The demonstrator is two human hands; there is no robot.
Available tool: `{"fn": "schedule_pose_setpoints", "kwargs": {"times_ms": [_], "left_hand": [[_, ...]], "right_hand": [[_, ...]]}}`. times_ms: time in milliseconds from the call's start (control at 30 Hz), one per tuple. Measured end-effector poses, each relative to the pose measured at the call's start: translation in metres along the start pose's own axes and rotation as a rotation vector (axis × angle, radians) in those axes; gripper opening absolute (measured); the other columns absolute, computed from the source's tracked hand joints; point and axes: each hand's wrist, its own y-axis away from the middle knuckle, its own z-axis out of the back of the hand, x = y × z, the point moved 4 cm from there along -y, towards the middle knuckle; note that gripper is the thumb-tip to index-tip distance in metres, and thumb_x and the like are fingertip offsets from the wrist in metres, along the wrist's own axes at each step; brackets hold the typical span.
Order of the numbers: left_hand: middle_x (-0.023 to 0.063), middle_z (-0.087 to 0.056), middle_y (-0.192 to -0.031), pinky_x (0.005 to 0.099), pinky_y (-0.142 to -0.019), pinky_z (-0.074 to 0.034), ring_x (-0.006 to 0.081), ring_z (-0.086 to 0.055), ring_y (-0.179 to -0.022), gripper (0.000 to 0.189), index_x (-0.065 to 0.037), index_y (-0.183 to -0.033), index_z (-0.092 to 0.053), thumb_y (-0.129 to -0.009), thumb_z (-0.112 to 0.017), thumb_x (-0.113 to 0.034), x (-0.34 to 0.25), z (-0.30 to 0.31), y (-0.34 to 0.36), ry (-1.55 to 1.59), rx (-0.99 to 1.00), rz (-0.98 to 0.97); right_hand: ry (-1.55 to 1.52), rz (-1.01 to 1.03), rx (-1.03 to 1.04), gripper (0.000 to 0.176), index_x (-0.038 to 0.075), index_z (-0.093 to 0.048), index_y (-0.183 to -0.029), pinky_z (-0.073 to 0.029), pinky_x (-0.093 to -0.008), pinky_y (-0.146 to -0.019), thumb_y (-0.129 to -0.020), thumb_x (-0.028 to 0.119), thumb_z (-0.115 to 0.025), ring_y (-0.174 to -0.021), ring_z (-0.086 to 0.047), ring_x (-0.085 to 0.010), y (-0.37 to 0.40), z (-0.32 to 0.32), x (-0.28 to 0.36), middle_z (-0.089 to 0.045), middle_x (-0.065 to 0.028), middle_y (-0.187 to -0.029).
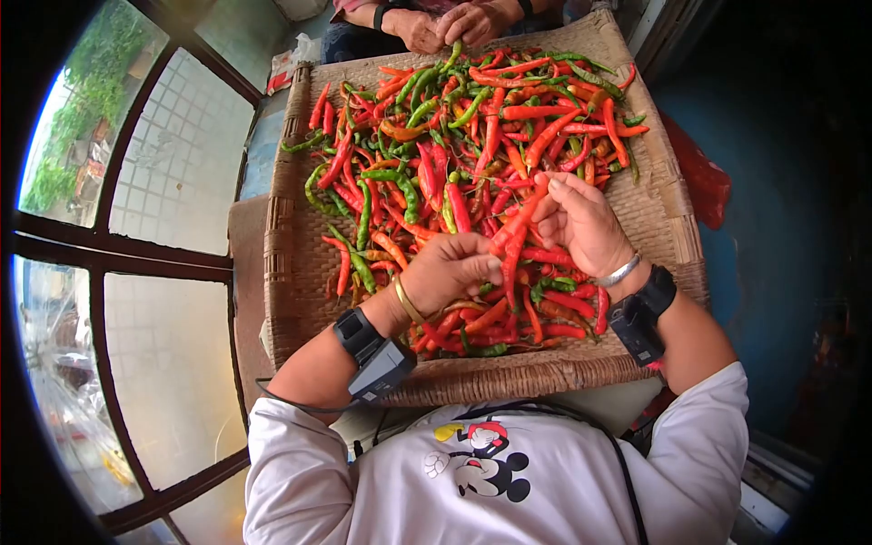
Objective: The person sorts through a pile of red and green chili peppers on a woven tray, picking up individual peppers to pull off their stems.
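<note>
My left hand [451, 271] is closed, its thumb and fingers at the lower end of a red chili pepper [521, 218]. The fingers of my right hand [579, 225] pinch the upper, stem end of the same pepper, so it slants between both hands. Beneath them a woven tray [300, 309] bears a broad heap of red and green chili peppers [427, 173]. A few red peppers [513, 263] lie right under the held one, between my hands.
Across the tray, another person's hands [445, 27] meet over the far edge, close to a green pepper. Framed window panes [168, 154] stand on the left. A red bag [704, 173] hangs beyond the tray's right side. A white plastic bag [295, 59] lies at the far left corner.
</note>
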Motion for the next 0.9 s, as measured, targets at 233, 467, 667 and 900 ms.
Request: {"fn": "schedule_pose_setpoints", "kwargs": {"times_ms": [233, 467, 667, 900], "left_hand": [[0.0028, -0.062, -0.074, 0.0180, -0.046, -0.037, 0.0051, -0.046, -0.053, 0.030, -0.003, -0.103, -0.054, -0.090, -0.050, -0.029, -0.013, 0.043, -0.003, 0.305, -0.440, -0.195], [-0.0002, -0.062, -0.075, 0.0176, -0.051, -0.041, 0.0041, -0.051, -0.057, 0.020, -0.006, -0.101, -0.060, -0.089, -0.051, -0.020, 0.002, 0.019, -0.005, 0.017, -0.269, -0.060], [0.0087, -0.055, -0.103, 0.0224, -0.067, -0.046, 0.0115, -0.055, -0.082, 0.031, -0.005, -0.108, -0.056, -0.078, -0.063, -0.004, -0.021, 0.009, 0.004, -0.573, -0.308, -0.475], [0.0015, -0.061, -0.078, 0.0208, -0.062, -0.047, 0.0050, -0.055, -0.071, 0.023, -0.002, -0.102, -0.059, -0.081, -0.063, -0.009, -0.011, 0.000, 0.004, -0.506, -0.114, -0.381]], "right_hand": [[1.338, 0.340, -0.020, 0.020, 0.006, -0.061, -0.086, -0.047, -0.0357, -0.059, -0.073, 0.022, -0.063, -0.068, -0.061, -0.0259, -0.017, 0.018, 0.001, -0.062, -0.0123, -0.076], [1.856, 0.417, 0.029, 0.022, 0.005, -0.057, -0.078, -0.047, -0.0410, -0.067, -0.070, 0.023, -0.066, -0.076, -0.059, -0.0313, -0.009, 0.004, -0.016, -0.060, -0.0132, -0.078], [1.653, 0.621, 0.184, 0.014, 0.004, -0.053, -0.076, -0.046, -0.0414, -0.067, -0.069, 0.012, -0.061, -0.075, -0.058, -0.0318, 0.002, -0.014, -0.010, -0.058, -0.0132, -0.076], [1.570, 0.651, 0.382, 0.010, 0.003, -0.052, -0.076, -0.046, -0.0422, -0.066, -0.069, 0.008, -0.056, -0.073, -0.058, -0.0323, 0.021, -0.036, -0.004, -0.058, -0.0144, -0.074]]}}
